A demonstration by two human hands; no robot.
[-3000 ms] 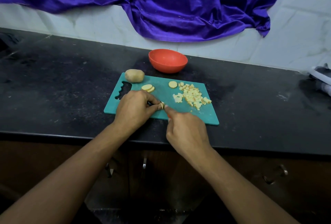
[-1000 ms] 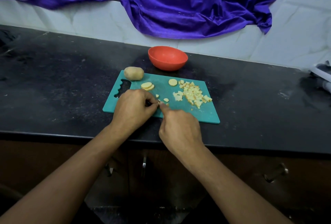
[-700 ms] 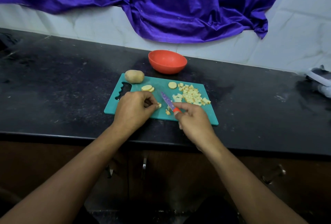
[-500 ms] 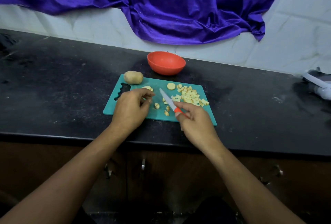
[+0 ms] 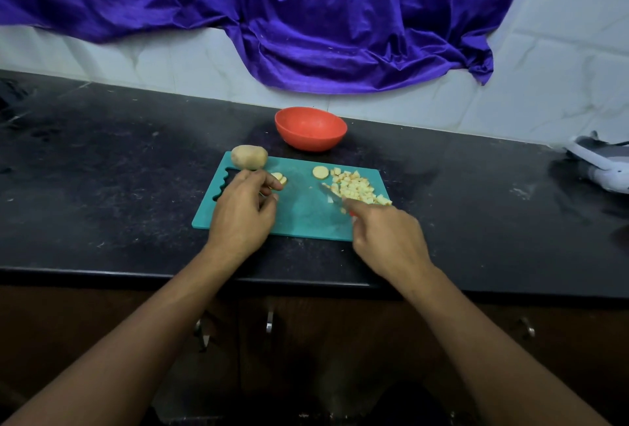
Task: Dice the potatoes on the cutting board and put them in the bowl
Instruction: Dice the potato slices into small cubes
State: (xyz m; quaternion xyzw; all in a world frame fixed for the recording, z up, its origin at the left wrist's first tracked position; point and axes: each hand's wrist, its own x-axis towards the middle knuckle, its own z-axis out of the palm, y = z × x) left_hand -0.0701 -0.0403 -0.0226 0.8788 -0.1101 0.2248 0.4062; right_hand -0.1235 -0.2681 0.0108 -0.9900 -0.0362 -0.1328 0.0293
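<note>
A teal cutting board (image 5: 299, 218) lies on the black counter. A whole potato (image 5: 249, 156) sits at its far left corner. My left hand (image 5: 243, 211) reaches over the board's left side, fingers curled at a small stack of potato slices (image 5: 279, 178). One round slice (image 5: 320, 172) lies beside a pile of diced potato (image 5: 355, 186) on the right. My right hand (image 5: 388, 238) grips a small orange-handled knife (image 5: 335, 197), its blade against the pile's near left edge. The orange bowl (image 5: 310, 128) stands just behind the board; I see nothing in it.
A purple cloth (image 5: 306, 17) hangs on the tiled wall behind the bowl. A white and grey device (image 5: 602, 167) lies at the counter's far right. The counter's front edge (image 5: 136, 274) runs below my wrists, with cabinet doors and handles (image 5: 269, 322) underneath.
The knife has swept the few freshly cut pieces right into the diced pile. My left hand has moved back and left to the stacked slices.
</note>
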